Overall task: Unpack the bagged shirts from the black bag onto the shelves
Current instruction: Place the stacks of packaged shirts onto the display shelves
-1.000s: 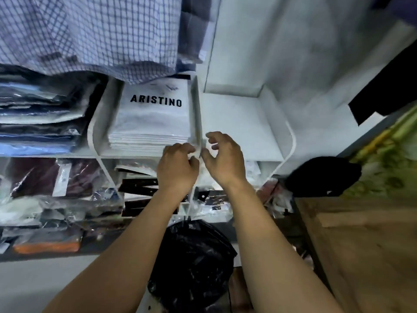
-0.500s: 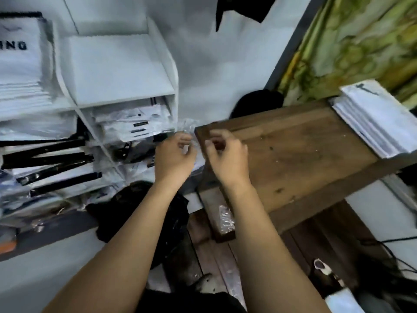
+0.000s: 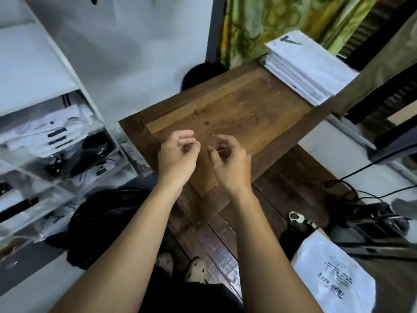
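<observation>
This looks like the stockroom or back corner of a clothing shop. Left of the wooden table [image 3: 237, 114] stands a white shelving unit [image 3: 74, 75]. Its lower compartments are crammed with flat bagged shirts [image 3: 45, 134] in clear plastic, some with black labels. On the table's far right corner lies a neat stack of white packaged garments [image 3: 309, 71], the top one printed with a dark logo. On the floor by the table's near left corner slumps a black bag [image 3: 101, 222], and to its near right lies a white printed carrier bag [image 3: 331, 274]. Behind the table hangs a green patterned curtain [image 3: 270, 26].
</observation>
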